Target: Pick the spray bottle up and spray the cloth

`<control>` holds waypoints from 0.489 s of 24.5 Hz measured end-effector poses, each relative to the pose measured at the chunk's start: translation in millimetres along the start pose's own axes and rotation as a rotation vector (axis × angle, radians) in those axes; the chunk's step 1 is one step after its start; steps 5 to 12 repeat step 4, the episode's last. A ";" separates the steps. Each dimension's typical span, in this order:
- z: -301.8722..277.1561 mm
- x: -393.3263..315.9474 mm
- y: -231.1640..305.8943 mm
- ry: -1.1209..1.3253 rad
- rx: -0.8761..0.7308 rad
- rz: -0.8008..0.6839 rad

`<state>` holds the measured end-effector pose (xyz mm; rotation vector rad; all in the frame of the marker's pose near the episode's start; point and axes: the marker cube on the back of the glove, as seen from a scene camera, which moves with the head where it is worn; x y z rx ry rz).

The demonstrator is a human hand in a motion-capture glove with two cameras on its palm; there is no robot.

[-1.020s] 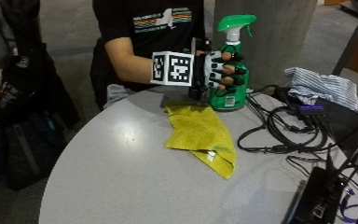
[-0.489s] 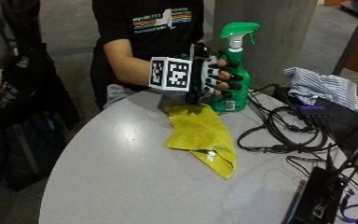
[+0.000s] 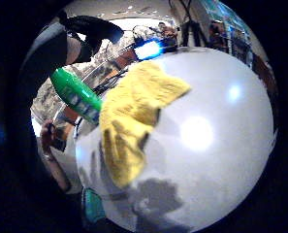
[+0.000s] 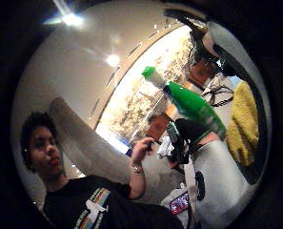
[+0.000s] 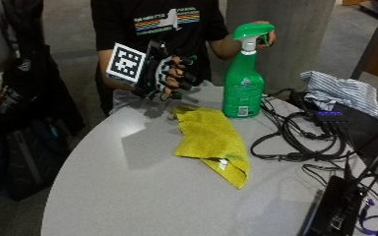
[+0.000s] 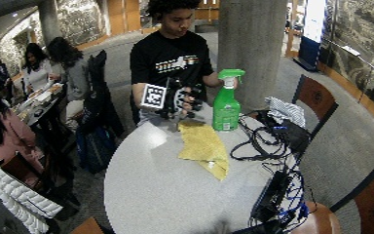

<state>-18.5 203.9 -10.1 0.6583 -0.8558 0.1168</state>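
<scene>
Black cables (image 5: 294,142), a black box (image 5: 356,128) and a striped cloth (image 5: 339,91) crowd the round grey tabletop (image 5: 123,187) beside the bottle (image 5: 243,83), which stands upright just behind the yellow cloth (image 5: 212,142). The bare hand (image 5: 267,34) touches its trigger. The grip (image 5: 169,78) hovers apart, fingers loosely curled, holding nothing. A concrete pillar (image 5: 281,34) rises behind.

The spray bottle (image 5: 243,83) stands on the table (image 5: 130,187), beside the gloved right hand (image 5: 166,76). The cloth (image 5: 214,142) lies below that hand.
</scene>
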 end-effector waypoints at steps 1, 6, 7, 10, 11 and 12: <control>-6.1 3.9 5.0 0.035 0.010 -0.011; -17.4 13.6 14.7 0.118 0.016 -0.035; -17.4 13.6 14.7 0.118 0.016 -0.035; -17.4 13.6 14.7 0.118 0.016 -0.035; -17.4 13.6 14.7 0.118 0.016 -0.035; -17.4 13.6 14.7 0.118 0.016 -0.035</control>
